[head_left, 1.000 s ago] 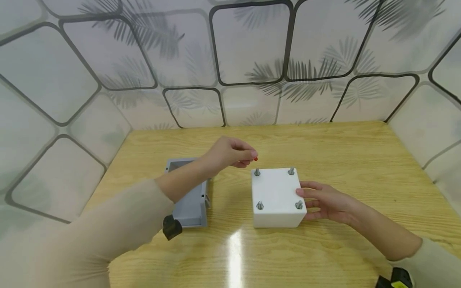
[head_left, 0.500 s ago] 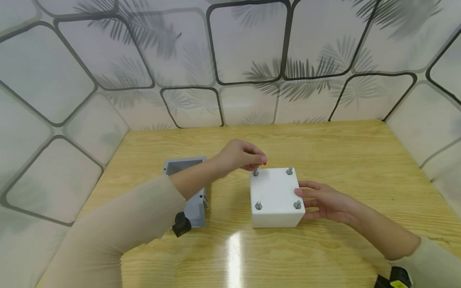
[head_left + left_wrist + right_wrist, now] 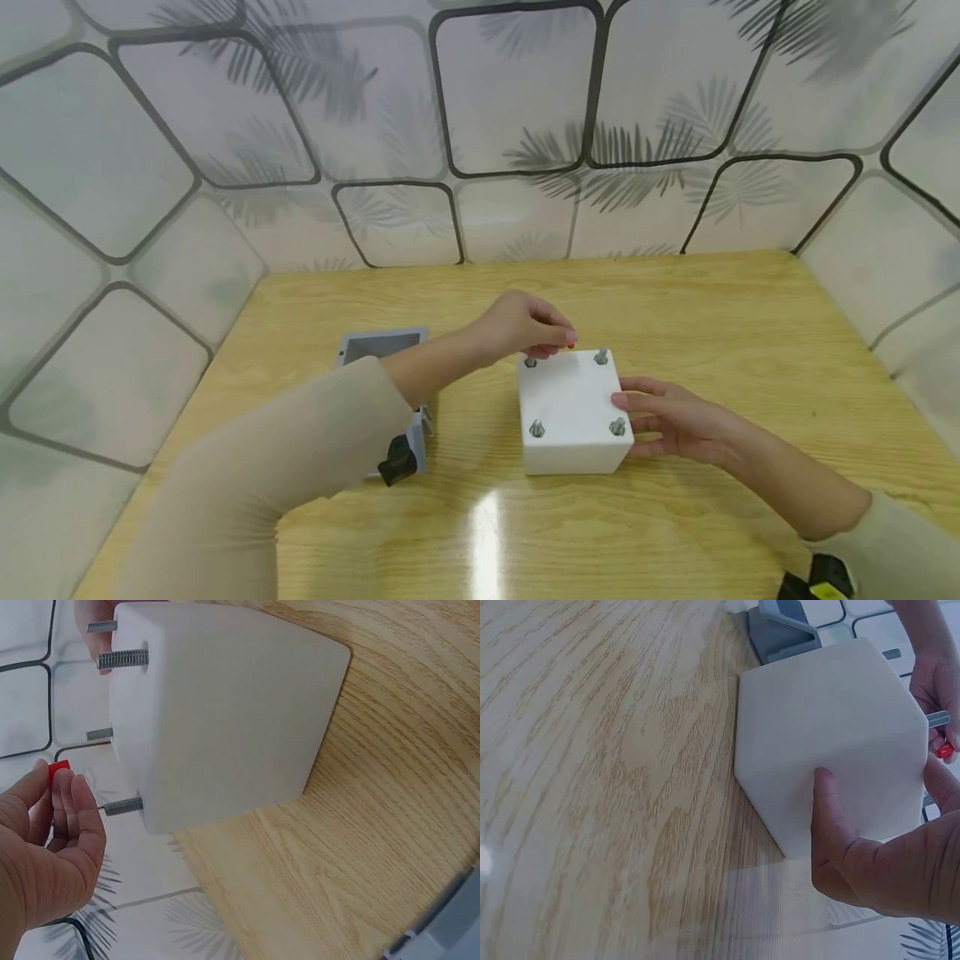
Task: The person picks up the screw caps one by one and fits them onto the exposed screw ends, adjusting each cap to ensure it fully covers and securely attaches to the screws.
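A white block (image 3: 573,392) with rounded edges sits on the table, a threaded metal bolt (image 3: 537,429) standing up from each top corner. My left hand (image 3: 528,323) pinches a small red piece (image 3: 58,768) between thumb and fingertips, over the block's far edge. In the left wrist view the red piece is at bolt-tip height, between two bolts, mostly covered by the fingers. Extended fingers of my right hand (image 3: 678,421) rest against the block's right side, one tip at its top edge; in the right wrist view a finger (image 3: 826,802) presses flat on a side face.
Left of the block stands a grey open bin (image 3: 384,335), partly hidden under my left forearm. The wooden table (image 3: 615,533) ends at a patterned backdrop (image 3: 517,217) behind and at both sides. Dark wrist-worn devices (image 3: 397,460) sit on both sleeves.
My left hand has moved right with the red piece and slightly down, from beside the block's far left corner to over its far edge. The right hand stays against the block.
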{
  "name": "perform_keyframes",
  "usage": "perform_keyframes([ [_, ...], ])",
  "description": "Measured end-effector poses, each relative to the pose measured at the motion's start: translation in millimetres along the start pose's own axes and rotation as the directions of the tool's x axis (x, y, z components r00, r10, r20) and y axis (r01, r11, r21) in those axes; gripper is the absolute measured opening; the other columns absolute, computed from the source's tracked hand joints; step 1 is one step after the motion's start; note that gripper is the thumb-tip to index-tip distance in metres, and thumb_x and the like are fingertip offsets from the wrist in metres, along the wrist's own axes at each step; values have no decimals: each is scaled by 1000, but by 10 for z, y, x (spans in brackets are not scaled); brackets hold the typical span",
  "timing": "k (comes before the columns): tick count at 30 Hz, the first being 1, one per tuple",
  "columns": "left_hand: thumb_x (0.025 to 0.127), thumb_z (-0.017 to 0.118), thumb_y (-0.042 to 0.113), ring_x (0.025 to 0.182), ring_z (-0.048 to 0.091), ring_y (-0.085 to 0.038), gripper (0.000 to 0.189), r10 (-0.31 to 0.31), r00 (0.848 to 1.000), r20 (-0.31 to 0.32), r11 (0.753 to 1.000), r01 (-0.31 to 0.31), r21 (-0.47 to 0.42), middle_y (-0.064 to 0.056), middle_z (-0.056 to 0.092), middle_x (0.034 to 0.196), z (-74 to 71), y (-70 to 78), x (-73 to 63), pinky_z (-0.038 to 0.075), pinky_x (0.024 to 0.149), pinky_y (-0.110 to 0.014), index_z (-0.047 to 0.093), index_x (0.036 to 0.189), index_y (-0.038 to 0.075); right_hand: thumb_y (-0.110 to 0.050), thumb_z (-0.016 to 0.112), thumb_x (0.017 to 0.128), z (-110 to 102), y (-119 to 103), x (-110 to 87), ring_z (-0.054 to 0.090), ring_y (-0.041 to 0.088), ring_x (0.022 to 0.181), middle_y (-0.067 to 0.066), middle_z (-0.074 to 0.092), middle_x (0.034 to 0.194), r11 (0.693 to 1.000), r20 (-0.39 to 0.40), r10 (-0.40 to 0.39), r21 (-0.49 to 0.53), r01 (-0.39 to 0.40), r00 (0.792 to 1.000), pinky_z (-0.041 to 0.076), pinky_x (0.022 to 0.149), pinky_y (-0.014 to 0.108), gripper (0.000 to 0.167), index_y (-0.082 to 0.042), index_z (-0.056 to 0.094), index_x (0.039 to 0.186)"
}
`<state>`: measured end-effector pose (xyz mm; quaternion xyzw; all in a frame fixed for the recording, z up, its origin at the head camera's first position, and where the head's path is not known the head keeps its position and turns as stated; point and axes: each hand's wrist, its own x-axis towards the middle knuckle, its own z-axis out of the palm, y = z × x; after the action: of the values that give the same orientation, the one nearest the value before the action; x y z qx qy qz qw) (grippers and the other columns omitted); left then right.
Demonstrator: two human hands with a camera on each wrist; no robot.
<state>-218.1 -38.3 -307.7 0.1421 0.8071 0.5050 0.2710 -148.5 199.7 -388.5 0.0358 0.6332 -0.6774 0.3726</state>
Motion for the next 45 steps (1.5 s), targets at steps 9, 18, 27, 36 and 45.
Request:
perform_keyframes([
  [9, 87, 69, 14, 68, 58, -10, 15, 25, 1000, 16, 999, -26, 33, -7, 68, 83, 65, 76, 80, 57, 66, -23, 71, 97, 2, -31, 55, 96, -3, -10, 3, 61, 20, 101, 6, 58, 112, 1000, 0, 0, 3, 0, 1000, 56, 85, 40, 71, -2, 15, 148],
  [18, 87, 69, 13, 69, 59, -10, 14, 37, 999, 38, 998, -39, 54, -4, 67, 80, 115, 87, 127, 57, 66, -21, 72, 96, 2, -30, 55, 96, 34, -24, 5, 61, 21, 101, 6, 59, 112, 1000, 14, -2, 17, 2, 1000, 55, 86, 41, 71, -1, 16, 147],
  [27, 88, 69, 15, 71, 59, -10, 13, 36, 998, 48, 996, -40, 85, -6, 68, 84, 156, 97, 177, 57, 67, -20, 72, 95, 5, -31, 56, 96, 37, -22, 23, 61, 20, 100, 6, 59, 110, 1000, -6, 0, 16, 0, 1000, 56, 85, 39, 72, -2, 15, 147],
  [36, 87, 69, 15, 68, 59, -9, 11, 48, 998, 47, 994, -52, 96, -6, 68, 80, 248, 102, 246, 56, 64, -19, 73, 93, 6, -32, 56, 96, 37, -25, 15, 61, 19, 99, 5, 59, 109, 1000, -5, 3, 11, -3, 1000, 56, 84, 39, 70, -2, 17, 146],
  [45, 88, 68, 16, 68, 59, -8, 12, 72, 996, 50, 986, -79, 148, -8, 69, 84, 237, 129, 250, 55, 63, -19, 73, 94, 6, -32, 56, 96, 32, -19, 5, 62, 19, 99, 5, 61, 108, 1000, -7, 0, 10, 0, 1000, 56, 84, 39, 70, -2, 17, 147],
])
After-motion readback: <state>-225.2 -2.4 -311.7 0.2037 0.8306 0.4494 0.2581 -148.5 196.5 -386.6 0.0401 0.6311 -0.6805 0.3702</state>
